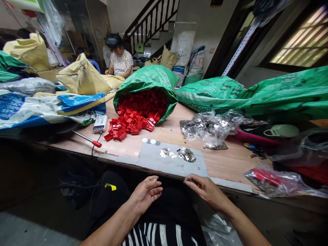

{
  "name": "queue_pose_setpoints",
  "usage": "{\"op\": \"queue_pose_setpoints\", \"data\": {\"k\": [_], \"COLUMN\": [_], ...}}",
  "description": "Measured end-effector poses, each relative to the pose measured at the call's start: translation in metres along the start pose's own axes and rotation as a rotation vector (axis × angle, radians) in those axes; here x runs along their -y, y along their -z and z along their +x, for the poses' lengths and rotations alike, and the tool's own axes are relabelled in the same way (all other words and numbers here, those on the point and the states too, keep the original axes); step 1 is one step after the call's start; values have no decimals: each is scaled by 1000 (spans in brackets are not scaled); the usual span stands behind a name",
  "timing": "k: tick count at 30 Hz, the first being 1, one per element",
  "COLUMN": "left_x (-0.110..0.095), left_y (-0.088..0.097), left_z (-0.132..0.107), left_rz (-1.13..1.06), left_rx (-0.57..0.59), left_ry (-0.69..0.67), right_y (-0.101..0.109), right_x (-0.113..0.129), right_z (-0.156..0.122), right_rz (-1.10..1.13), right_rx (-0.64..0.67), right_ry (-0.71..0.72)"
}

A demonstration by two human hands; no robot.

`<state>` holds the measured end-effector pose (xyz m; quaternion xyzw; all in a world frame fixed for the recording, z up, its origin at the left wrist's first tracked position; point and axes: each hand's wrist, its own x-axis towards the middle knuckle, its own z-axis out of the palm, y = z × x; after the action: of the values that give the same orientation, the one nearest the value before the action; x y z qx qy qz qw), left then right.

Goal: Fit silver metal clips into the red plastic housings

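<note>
My left hand (146,193) rests palm up over my lap, just below the table's front edge, its fingers loosely curled and apart with nothing in them. My right hand (205,189) lies at the table edge, fingers drawn together at the lower rim of a grey cardboard sheet (153,159); whether it pinches anything is unclear. On the sheet lie two small heaps of shiny metal bits (186,154) and a few round discs (150,140). Beyond it, red plastic parts (130,124) spill from an open green sack (148,80).
A clear bag of metal pieces (208,127) lies right of the sheet, another bag (274,181) at the right edge. A white device with cable (100,123) and a red-tipped tool (88,139) lie left. Green, yellow and blue sacks crowd the table. Another person (120,59) sits at the back.
</note>
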<state>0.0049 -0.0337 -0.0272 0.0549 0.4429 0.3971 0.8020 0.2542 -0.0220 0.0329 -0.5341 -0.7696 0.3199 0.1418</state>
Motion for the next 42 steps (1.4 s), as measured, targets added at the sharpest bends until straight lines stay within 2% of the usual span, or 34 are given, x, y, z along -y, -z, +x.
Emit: {"op": "queue_pose_setpoints", "data": {"k": [4,11,13,17,21,26,31,36,38,42], "left_x": [0,-1,-1,-2,-4,-5,-3,3,5,13], "left_y": [6,14,15,17,21,24,29,42,49,63], "left_z": [3,11,12,13,15,19,23,33,38,51], "left_rz": [-17,-72,-90,-109,-132,-153,-159,-148,-141,-98], "left_rx": [-16,-67,-82,-103,-127,-167,-165,-177,-198,-258], "left_ry": [-6,6,-1,-7,-10,-13,-15,1,-1,36], "right_y": [2,-8,-10,-12,-17,-27,-30,-17,-10,-7], "right_x": [36,71,82,96,97,98,103,103,105,121], "right_z": [54,173,207,267,308,319,295,267,264,276], "right_rz": [-40,-111,-162,-210,-222,-258,-299,-330,-357,-464], "right_rx": [-42,-160,-146,-161,-161,-33,107,196,181,20], "right_ry": [178,417,387,233,129,153,217,252,280,332]}}
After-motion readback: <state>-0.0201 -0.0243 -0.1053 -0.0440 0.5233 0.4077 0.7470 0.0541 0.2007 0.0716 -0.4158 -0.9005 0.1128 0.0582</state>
